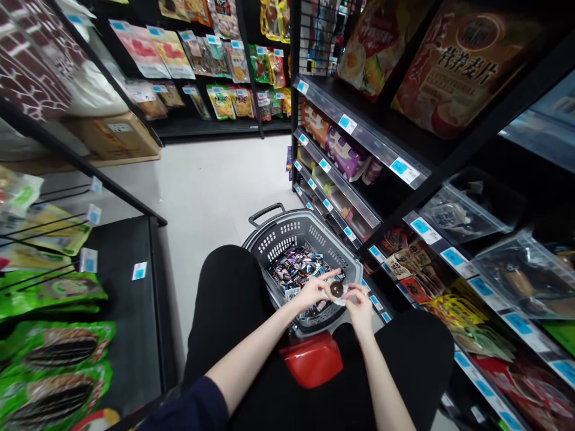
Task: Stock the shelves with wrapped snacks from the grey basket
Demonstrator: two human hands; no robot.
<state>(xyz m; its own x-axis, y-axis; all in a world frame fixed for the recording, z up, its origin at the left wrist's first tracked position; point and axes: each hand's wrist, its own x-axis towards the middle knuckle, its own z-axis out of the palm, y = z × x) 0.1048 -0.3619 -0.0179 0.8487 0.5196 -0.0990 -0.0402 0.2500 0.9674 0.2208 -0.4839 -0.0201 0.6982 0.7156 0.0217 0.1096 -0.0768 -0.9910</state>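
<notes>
Over a grey shopping basket [309, 226], my two hands meet at a small packet with a round dark brown piece [336, 290] showing in its pale wrapper. My left hand [317, 291] pinches the packet's left side, index finger stretched past it. On the opposite edge, the fingertips of my right hand [359, 303] are closed. Whether the wrapper is torn is too small to tell. Several small shiny wrapped packets [299, 267], mostly dark with blue, purple and orange, lie in the basket below. A red plastic scoop or container [314, 361] rests between my legs, under my forearms.
Close on the right are shelves with clear bins [467, 209], bagged snacks [415, 263] and price tags. Green bags [63, 347] fill a rack at left. Farther off stand more snack shelves [211, 127] and a cardboard box [112, 136]. Pale floor [206, 173] lies between.
</notes>
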